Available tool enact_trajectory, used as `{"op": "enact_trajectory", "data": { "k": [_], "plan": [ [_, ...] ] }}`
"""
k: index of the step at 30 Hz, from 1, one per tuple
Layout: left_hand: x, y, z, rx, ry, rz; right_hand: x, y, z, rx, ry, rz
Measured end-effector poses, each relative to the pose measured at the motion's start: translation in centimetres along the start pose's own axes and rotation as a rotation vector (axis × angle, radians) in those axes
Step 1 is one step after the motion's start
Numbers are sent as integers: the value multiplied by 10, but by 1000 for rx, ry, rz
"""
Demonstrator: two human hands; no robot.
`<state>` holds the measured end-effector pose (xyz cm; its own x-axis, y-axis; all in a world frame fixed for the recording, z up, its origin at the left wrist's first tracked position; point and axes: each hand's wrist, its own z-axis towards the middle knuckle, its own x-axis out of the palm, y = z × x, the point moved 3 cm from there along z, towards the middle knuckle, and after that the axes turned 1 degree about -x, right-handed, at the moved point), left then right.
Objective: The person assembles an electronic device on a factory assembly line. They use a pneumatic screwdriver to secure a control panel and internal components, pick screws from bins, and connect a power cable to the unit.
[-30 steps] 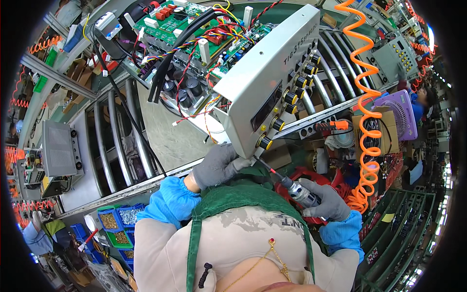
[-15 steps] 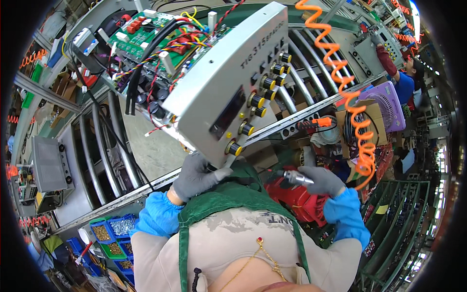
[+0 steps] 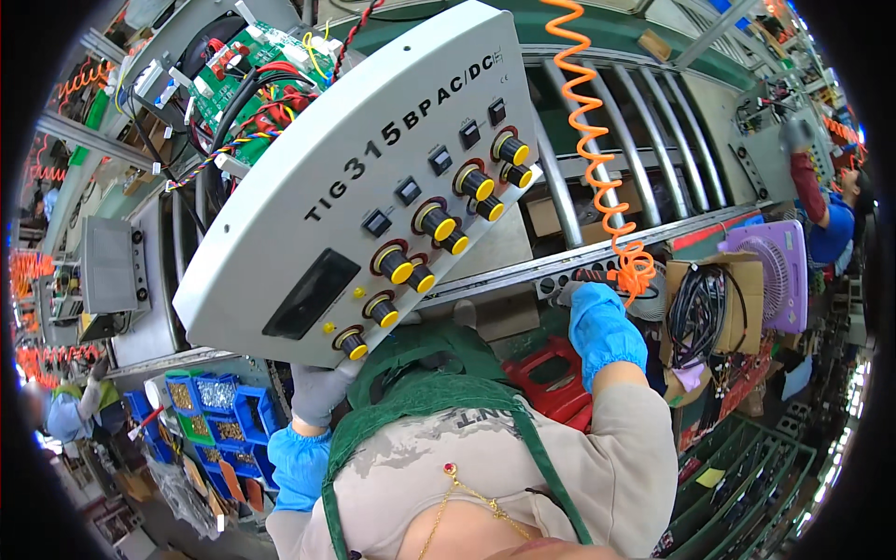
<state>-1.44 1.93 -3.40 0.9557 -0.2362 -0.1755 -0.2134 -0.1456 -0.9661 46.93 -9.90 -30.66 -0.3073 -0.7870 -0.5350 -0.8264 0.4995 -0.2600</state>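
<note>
— What did the head camera show of the machine?

— A grey front panel [image 3: 373, 187] with a row of yellow-capped knobs [image 3: 439, 224] and small black switches was tipped up towards the person, its lower edge close to the chest. Behind its top edge sat a green circuit board [image 3: 257, 79] with red, black and yellow wires [image 3: 238, 121] running off it. Tilted that way, I judged, the face and its knobs were easy to look over.

— And the left hand?

— The left hand [image 3: 317, 392], in a grey glove with a blue sleeve cover, was under the panel's lower corner, fingers curled up against the edge. It seemed to be propping the panel so it kept its tilt.

— The right one?

— The right hand [image 3: 571, 291] reached out to the metal rail [image 3: 523, 271] at the edge of the roller track, beside a tool handle where the orange coiled hose [image 3: 597, 159] came down. The blue sleeve cover hid most of it, so I could not tell whether the fingers were closed round the tool or merely resting there. The hose hung from above, likely to keep the tool within reach.

— Anything else about?

— Blue bins [image 3: 215, 401] of small parts lay low on the left, a cardboard box [image 3: 719, 308] holding black cables on the right, a lilac fan [image 3: 775, 271] past it, and another worker's sleeve [image 3: 810, 182] at the far bench.
</note>
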Motion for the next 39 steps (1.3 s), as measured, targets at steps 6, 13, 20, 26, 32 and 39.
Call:
{"op": "enact_trajectory", "data": {
  "k": [6, 13, 20, 26, 32, 39],
  "plan": [
    [0, 2, -1, 5, 3, 133, -17, 2, -5, -33, -38, -12],
    [-2, 2, 12, 73, 253, 282, -123, 73, -99, -659, -379, 1266],
    [-3, -5, 18, -63, 454, -37, -220, 165, -195, -1378, -673, 2038],
    [25, -9, 29, -56, 465, -128, -239, 158, -177, -1742, -460, 2130],
    [80, -24, 70, 0, 582, 103, -312, 146, -136, -1675, -527, 1825],
    [-2, -37, 110, 424, 322, 302, -273, 102, -206, -757, -1108, 1630]
  ]
}}
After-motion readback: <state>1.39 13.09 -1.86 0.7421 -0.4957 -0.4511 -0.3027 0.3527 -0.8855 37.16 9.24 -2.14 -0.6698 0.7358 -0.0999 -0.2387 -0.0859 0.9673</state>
